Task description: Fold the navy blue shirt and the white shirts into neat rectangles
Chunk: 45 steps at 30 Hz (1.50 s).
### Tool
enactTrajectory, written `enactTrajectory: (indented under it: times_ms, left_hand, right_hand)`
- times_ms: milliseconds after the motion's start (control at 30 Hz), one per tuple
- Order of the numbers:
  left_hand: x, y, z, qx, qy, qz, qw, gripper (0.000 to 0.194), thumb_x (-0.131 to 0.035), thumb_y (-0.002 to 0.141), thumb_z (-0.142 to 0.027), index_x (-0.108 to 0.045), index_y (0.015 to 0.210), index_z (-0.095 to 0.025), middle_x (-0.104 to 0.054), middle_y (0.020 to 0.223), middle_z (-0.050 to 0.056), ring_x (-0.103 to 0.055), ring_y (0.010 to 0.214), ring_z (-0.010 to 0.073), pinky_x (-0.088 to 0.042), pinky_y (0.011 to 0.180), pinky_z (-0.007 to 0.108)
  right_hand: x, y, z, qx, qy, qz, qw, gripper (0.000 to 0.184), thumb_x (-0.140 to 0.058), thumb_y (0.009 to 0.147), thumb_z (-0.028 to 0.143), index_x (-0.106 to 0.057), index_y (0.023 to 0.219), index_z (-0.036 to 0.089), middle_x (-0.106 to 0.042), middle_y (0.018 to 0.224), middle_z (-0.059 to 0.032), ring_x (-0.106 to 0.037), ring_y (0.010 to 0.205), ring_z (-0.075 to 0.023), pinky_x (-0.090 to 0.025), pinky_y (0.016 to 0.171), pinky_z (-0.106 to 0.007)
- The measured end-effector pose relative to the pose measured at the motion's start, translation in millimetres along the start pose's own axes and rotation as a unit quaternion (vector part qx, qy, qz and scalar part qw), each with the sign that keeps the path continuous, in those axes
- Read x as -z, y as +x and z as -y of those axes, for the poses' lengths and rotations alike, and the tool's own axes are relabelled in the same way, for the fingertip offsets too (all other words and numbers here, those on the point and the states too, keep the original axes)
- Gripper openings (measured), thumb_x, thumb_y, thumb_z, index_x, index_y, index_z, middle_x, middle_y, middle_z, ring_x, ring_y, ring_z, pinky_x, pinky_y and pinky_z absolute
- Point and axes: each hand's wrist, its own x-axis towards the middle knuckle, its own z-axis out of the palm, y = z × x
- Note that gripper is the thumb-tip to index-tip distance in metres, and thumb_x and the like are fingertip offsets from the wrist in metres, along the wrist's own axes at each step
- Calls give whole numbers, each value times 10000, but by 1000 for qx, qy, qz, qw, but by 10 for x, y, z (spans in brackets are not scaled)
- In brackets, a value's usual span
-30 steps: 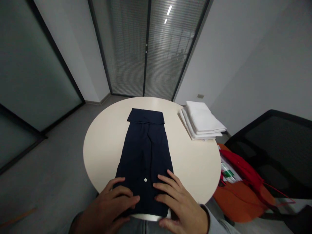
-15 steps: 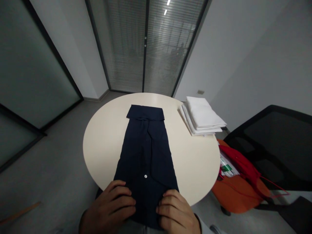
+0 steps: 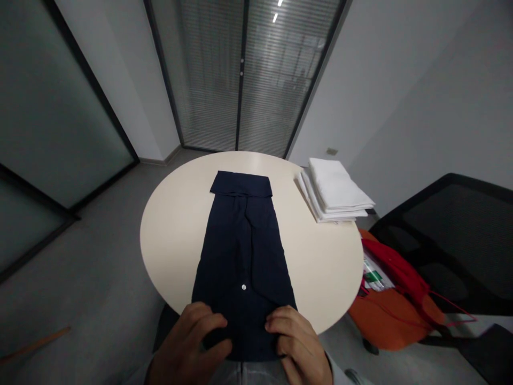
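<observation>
A navy blue button-up shirt (image 3: pixel 243 256), folded into a long strip, lies flat on the round table. Its far end is turned over in a band, and a small white button shows in its lower middle. My left hand (image 3: pixel 192 339) rests on the near left corner of the cloth, fingers bent and thumb apart from them. At the near right corner, my right hand (image 3: pixel 298 342) has its fingers curled round the edge of the shirt; its thumb is partly hidden. The hem lies between both hands, close to my body.
The round cream table (image 3: pixel 170 230) carries a stack of folded white cloths (image 3: pixel 336 187) at its right rear edge. To the right stands an orange chair (image 3: pixel 401 321) with a red bag (image 3: pixel 396 267) on it. Glass partitions and walls surround the table.
Both hands have gone from lying flatter on the shirt to bent fingers at its near end. The left thumb has spread from the fingers. The view has shifted slightly.
</observation>
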Motion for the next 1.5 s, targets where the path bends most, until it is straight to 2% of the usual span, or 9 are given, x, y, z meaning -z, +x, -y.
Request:
enactTrajectory:
  times_ms: [200, 400, 533, 700, 900, 1067, 1233, 1367, 1500]
  left_hand:
    - [17, -113, -49, 3, -5, 4, 1000, 304, -474, 1015, -70, -613, 782, -208, -676, 871, 23, -627, 995, 185, -532, 964, 323]
    - [51, -82, -10, 20, -99, 36, 994, 350, -481, 1081, -360, -549, 770, -214, -652, 688, -21, -628, 654, 130, -556, 706, 264]
    - [42, -13, 58, 223, -135, 54, 964, 397, -542, 1033, -511, -557, 753, -230, -639, 652, -49, -605, 551, 111, -476, 532, 210]
    - [-1, 380, 304, 422, -189, 109, 880, 218, -638, 923, -425, -599, 828, -232, -565, 622, -66, -532, 529, 127, -413, 513, 225]
    - [-90, 624, 589, 376, -247, 217, 866, 130, -649, 890, -307, -649, 1002, -240, -694, 882, -22, -635, 734, 150, -473, 693, 262]
    - [-224, 543, 676, 312, -156, 212, 913, 64, -636, 925, -237, -640, 988, -240, -689, 906, -10, -656, 830, 175, -477, 781, 296]
    - [-258, 540, 700, 233, -98, 220, 942, 91, -560, 993, -243, -650, 987, -236, -684, 950, 6, -664, 848, 179, -475, 753, 292]
    - [-175, 615, 701, 228, -168, 157, 946, 141, -562, 996, -283, -670, 924, -227, -681, 897, 5, -639, 786, 149, -475, 733, 261]
    - [-158, 705, 764, 336, -252, 62, 906, 198, -639, 937, -392, -643, 861, -209, -649, 792, -15, -541, 589, 110, -420, 567, 232]
  right_hand:
    - [-31, -49, -7, -31, -18, -8, 999, 201, -357, 1036, 109, -528, 997, 208, -704, 952, -98, -675, 955, -197, -599, 788, -339]
    - [-52, -33, 41, -50, -54, -36, 997, 249, -419, 950, 4, -540, 1003, 215, -711, 919, -73, -694, 900, -181, -579, 758, -304]
    - [-9, 102, 102, -71, -110, -57, 990, 250, -462, 970, 23, -566, 1064, 231, -732, 928, -48, -708, 824, -169, -544, 711, -282]
    - [66, 442, 20, -224, -167, 14, 960, 139, -484, 1049, 191, -572, 1130, 261, -728, 928, -14, -728, 813, -185, -543, 707, -290]
    - [49, 458, -186, -316, -241, 125, 909, 231, -525, 1060, 338, -538, 1277, 259, -775, 966, -20, -775, 807, -242, -541, 663, -323]
    - [18, 327, -318, -329, -274, 107, 897, 121, -501, 1069, 292, -573, 1145, 233, -763, 889, -17, -758, 743, -224, -519, 627, -310]
    - [40, 321, -240, -177, -346, 5, 921, 118, -530, 1058, 283, -617, 1037, 206, -734, 874, -57, -710, 751, -221, -527, 657, -333]
    - [138, 189, -168, -27, -257, 56, 965, 276, -629, 1003, 295, -621, 1266, 212, -744, 1170, -111, -693, 1040, -273, -567, 927, -445]
    - [226, 30, -225, -198, -150, 25, 968, 620, -658, 975, 417, -446, 1502, 168, -690, 1287, -159, -690, 1140, -276, -598, 939, -405]
